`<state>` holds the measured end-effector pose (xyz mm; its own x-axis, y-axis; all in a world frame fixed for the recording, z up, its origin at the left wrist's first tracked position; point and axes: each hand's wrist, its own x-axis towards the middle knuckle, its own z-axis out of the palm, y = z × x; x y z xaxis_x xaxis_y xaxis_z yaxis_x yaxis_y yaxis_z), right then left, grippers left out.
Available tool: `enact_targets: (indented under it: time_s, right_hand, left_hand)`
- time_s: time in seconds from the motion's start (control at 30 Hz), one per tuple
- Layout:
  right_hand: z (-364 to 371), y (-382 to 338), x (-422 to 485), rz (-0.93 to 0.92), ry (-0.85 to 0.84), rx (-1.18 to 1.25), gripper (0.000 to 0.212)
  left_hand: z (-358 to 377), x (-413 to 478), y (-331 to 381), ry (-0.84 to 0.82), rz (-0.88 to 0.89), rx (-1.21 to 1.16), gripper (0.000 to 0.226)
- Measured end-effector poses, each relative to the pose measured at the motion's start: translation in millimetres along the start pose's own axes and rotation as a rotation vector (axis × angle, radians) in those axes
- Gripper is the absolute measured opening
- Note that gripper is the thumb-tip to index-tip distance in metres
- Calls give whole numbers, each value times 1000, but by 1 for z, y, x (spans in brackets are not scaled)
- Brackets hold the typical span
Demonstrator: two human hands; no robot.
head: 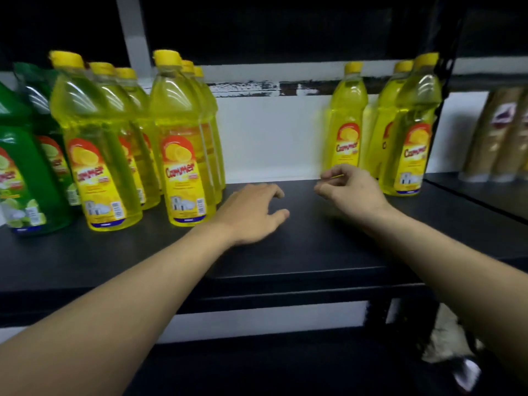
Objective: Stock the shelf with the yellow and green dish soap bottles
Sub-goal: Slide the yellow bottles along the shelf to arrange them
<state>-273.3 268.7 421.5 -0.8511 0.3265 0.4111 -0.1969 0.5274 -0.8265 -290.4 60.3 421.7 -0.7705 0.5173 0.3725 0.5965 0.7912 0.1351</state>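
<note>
Yellow dish soap bottles stand in rows on the black shelf (285, 252): one row headed by a bottle (94, 155), another headed by a bottle (183, 155). Green bottles (20, 178) stand at the far left. At the right stand three more yellow bottles, the front one (411, 132) by the shelf post and one (345, 121) further back. My left hand (251, 212) rests palm down in the gap, fingers spread, holding nothing. My right hand (348, 190) hovers with fingers loosely curled just in front of the back right bottle, not gripping it.
A black upright post (445, 81) bounds the shelf at the right. Beyond it, brown wrapped packs (497, 138) stand on the neighbouring shelf. A white back wall (271, 138) closes the shelf. A lower shelf level lies dark below.
</note>
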Motion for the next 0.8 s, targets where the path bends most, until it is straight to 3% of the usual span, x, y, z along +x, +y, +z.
enact_targets:
  time_s: [0.13,0.3,0.47,0.67,0.8]
  right_hand:
    - [-17,20,32,17,29,-149,27]
    - [-13,12,77,109,71,-279,70]
    - [10,7,107,203,327,-280,102]
    - [12,41,119,11,330,-314,107]
    - [2,44,122,48,285,-360,110]
  left_hand:
    - [22,10,-1,-86,-126,-44,49]
    - [23,7,-4,-86,-139,-75,56]
    - [22,7,-4,-69,-157,-99,55]
    - [22,6,-5,-57,-156,-125,56]
    - [22,7,-4,-67,-148,-113,57]
